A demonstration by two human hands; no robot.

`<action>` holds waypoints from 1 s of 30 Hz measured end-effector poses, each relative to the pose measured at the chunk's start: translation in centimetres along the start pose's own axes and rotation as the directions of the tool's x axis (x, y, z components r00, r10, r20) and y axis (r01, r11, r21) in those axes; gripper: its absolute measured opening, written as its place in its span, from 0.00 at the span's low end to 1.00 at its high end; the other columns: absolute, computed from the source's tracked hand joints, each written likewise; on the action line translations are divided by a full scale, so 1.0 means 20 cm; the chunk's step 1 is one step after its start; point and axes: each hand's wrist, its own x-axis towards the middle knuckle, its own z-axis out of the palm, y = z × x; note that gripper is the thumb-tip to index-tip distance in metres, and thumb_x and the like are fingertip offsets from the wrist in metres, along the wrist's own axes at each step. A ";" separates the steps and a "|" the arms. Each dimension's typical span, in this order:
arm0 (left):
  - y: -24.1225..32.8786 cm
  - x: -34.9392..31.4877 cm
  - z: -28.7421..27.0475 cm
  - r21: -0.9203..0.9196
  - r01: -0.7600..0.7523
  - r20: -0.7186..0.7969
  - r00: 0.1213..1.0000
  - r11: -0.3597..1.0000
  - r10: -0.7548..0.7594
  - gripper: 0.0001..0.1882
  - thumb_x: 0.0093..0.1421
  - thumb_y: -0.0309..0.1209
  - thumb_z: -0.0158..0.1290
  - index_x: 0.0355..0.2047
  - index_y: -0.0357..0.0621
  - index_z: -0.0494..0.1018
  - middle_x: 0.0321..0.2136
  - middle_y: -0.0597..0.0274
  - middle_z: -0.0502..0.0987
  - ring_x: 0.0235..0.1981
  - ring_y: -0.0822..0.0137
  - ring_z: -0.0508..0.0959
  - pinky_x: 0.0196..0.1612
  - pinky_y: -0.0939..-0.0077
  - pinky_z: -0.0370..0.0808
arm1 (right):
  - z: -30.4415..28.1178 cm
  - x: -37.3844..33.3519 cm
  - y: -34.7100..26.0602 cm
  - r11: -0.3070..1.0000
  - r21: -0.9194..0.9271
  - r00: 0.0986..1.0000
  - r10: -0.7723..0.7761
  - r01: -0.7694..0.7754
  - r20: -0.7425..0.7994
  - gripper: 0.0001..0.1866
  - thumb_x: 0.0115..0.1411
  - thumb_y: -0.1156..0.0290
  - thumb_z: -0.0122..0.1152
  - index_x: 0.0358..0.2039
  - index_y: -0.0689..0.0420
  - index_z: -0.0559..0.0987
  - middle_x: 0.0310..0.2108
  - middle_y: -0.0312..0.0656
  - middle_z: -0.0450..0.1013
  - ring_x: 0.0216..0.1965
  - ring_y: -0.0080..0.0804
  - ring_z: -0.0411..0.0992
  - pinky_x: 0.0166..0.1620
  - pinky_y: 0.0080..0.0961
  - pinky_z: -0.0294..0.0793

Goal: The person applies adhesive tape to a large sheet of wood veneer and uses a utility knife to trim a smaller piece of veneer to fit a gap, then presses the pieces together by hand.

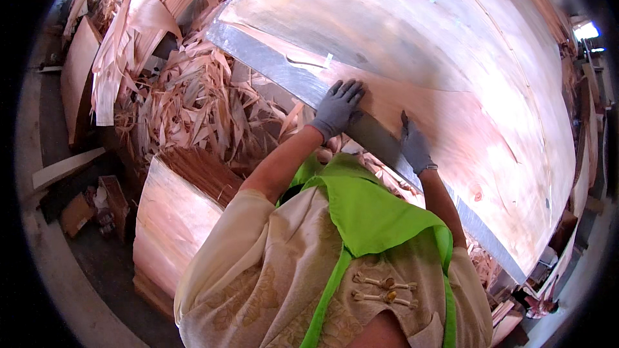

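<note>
A large pale wood veneer sheet (387, 38) lies over a work table, with its near edge along the table's grey metal border (271, 58). My left hand (336, 109), in a grey glove, rests on that border and the veneer's edge, fingers stretched out and holding nothing. Further right, my right hand (416, 146), gloved alike, lies at the near edge of the veneer. Its fingers point away from me and look extended; part of them is turned out of sight. Short strips of pale tape (328, 60) stick to the veneer, one of them beside a split near the edge.
A heap of torn veneer scraps (200, 96) fills the floor left of the table. Long veneer strips (148, 13) hang at the upper left. A stack of veneer sheets (177, 203) stands close to my left arm. A cardboard box (77, 214) sits at the far left.
</note>
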 end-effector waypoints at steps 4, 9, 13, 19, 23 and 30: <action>-0.12 0.02 -0.04 -0.031 0.066 -0.090 0.994 0.997 -0.069 0.24 0.51 0.37 0.51 0.49 0.45 0.69 0.54 0.54 0.66 0.58 0.55 0.62 0.58 0.57 0.59 | 0.17 0.18 -0.06 0.981 0.079 0.976 -0.166 0.178 -0.141 0.22 0.62 0.69 0.45 0.57 0.54 0.65 0.47 0.55 0.70 0.44 0.52 0.71 0.44 0.40 0.71; -0.31 0.10 -0.22 0.060 0.439 -0.233 0.880 0.897 -0.415 0.16 0.49 0.34 0.52 0.40 0.48 0.72 0.49 0.58 0.70 0.56 0.57 0.64 0.51 0.56 0.63 | 0.28 0.23 -0.01 0.863 0.325 0.875 -0.230 0.386 -0.426 0.20 0.62 0.67 0.46 0.55 0.54 0.67 0.42 0.57 0.71 0.41 0.54 0.71 0.40 0.45 0.70; -0.52 0.11 -0.25 0.198 0.336 -0.160 0.938 0.921 -0.307 0.12 0.47 0.36 0.53 0.33 0.48 0.75 0.46 0.62 0.72 0.57 0.58 0.63 0.51 0.56 0.63 | 0.28 0.24 -0.01 0.956 0.207 0.950 -0.145 0.206 -0.277 0.19 0.62 0.66 0.45 0.54 0.51 0.68 0.43 0.56 0.71 0.42 0.55 0.70 0.41 0.45 0.70; -0.75 0.18 -0.36 0.187 0.385 -0.217 0.913 0.904 -0.345 0.10 0.46 0.36 0.55 0.30 0.50 0.75 0.44 0.64 0.73 0.56 0.59 0.64 0.49 0.56 0.65 | 0.23 0.21 -0.03 0.985 0.081 0.940 -0.117 0.150 -0.320 0.19 0.62 0.64 0.44 0.54 0.48 0.68 0.36 0.57 0.73 0.35 0.58 0.72 0.38 0.48 0.70; -0.93 0.13 -0.52 0.062 0.631 -0.348 0.740 0.774 -0.575 0.07 0.50 0.33 0.55 0.30 0.49 0.75 0.38 0.60 0.76 0.43 0.59 0.75 0.40 0.65 0.72 | 0.14 0.17 -0.15 0.985 0.161 0.979 -0.033 0.066 -0.199 0.19 0.62 0.65 0.44 0.53 0.52 0.68 0.36 0.58 0.73 0.37 0.58 0.71 0.39 0.47 0.70; -0.40 0.27 -0.96 -0.995 0.090 0.044 0.790 0.045 -0.611 0.08 0.60 0.26 0.48 0.38 0.36 0.72 0.29 0.58 0.77 0.30 0.68 0.77 0.40 0.74 0.75 | 0.01 0.16 -0.08 0.698 0.715 0.999 0.040 -0.016 -0.016 0.13 0.59 0.67 0.56 0.43 0.58 0.78 0.28 0.39 0.76 0.23 0.27 0.70 0.28 0.25 0.70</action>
